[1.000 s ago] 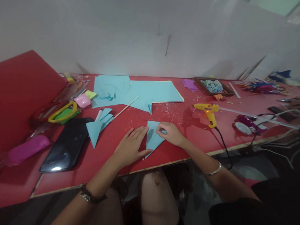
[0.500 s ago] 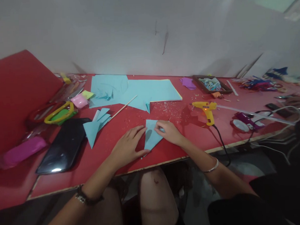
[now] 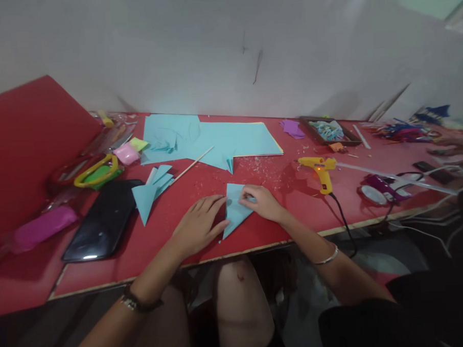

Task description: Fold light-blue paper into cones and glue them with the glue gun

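A folded piece of light blue paper (image 3: pixel 235 214) lies near the front edge of the red table (image 3: pixel 172 212), its pointed end towards me. My left hand (image 3: pixel 201 221) rests flat at the paper's left edge, fingers apart, thumb and fingertips touching it. Curled over the paper's upper right part, my right hand (image 3: pixel 261 200) has thumb and fingers pinched together at it; the fingers hide part of the sheet. To the left lies a fan-like folded blue paper piece (image 3: pixel 146 195). A small pleated blue piece (image 3: pixel 230 165) sits just beyond my hands.
A yellow glue gun (image 3: pixel 319 172) with a lit light stands at right. Large blue sheets (image 3: pixel 241 137) and a thin stick (image 3: pixel 193 165) lie behind. A black phone (image 3: pixel 103 220) is at left, a tray of scraps (image 3: pixel 314 134) at back right. Another person's hand (image 3: pixel 455 146) shows at far right.
The view has shifted slightly. My left thumb has moved up a little along the paper's left edge. My right hand stays over the paper, nearly unmoved.
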`<state>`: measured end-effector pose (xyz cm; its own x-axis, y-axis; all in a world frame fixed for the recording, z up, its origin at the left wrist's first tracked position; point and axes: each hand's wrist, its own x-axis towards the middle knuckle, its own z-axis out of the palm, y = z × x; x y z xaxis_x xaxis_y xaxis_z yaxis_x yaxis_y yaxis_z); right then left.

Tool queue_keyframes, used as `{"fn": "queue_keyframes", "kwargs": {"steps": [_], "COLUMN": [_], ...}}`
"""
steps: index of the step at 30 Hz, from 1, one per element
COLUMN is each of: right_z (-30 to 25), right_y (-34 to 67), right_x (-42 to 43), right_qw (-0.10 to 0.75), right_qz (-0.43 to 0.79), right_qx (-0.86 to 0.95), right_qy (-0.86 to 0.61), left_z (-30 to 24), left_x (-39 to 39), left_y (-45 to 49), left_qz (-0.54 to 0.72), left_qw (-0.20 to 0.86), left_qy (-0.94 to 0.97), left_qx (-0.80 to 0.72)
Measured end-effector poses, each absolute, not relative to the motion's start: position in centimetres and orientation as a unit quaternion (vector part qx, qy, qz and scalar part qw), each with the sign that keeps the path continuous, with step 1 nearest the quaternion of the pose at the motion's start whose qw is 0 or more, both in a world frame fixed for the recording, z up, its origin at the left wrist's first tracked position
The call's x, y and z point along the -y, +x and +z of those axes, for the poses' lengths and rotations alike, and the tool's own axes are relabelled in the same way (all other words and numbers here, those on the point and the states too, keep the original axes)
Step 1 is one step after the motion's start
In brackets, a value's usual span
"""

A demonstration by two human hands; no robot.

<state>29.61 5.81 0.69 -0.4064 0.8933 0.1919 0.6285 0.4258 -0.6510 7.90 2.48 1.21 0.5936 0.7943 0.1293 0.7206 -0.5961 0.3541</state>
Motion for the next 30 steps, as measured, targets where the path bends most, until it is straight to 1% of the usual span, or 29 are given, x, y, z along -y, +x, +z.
{"fn": "queue_keyframes", "kwargs": {"steps": [3, 5, 7, 12, 15, 30], "right_z": [0.99, 1.22, 1.33, 0.81, 0.4, 0.65], "right_y": [30.0, 30.16, 30.15, 29.75, 29.65, 29.68], "right_x": [-5.71, -5.63, -5.58, -5.63, -5.72, -5.8], "right_qw": [0.295, 0.301, 0.291, 0.261, 0.257, 0.223], "right_qz": [0.336, 0.364, 0.34, 0.201, 0.151, 0.142], "right_qx": [0.77, 0.763, 0.777, 0.832, 0.843, 0.856], "right_qy": [-0.454, -0.442, -0.442, -0.446, -0.447, -0.443], "left_z": [1.3, 1.33, 1.36, 1.52, 1.5, 1.6], "left_x": [-2.48, -2.46, -2.42, -2.36, -2.33, -2.48], "left_y": [7.93, 7.92, 7.91, 7.99, 8.03, 8.0], "left_qz": [0.139, 0.14, 0.136, 0.123, 0.122, 0.121], "left_qw": [0.141, 0.137, 0.129, 0.131, 0.124, 0.116], "left_qy": [0.878, 0.882, 0.889, 0.89, 0.89, 0.897], "left_qx": [-0.435, -0.429, -0.418, -0.419, -0.42, -0.41]}}
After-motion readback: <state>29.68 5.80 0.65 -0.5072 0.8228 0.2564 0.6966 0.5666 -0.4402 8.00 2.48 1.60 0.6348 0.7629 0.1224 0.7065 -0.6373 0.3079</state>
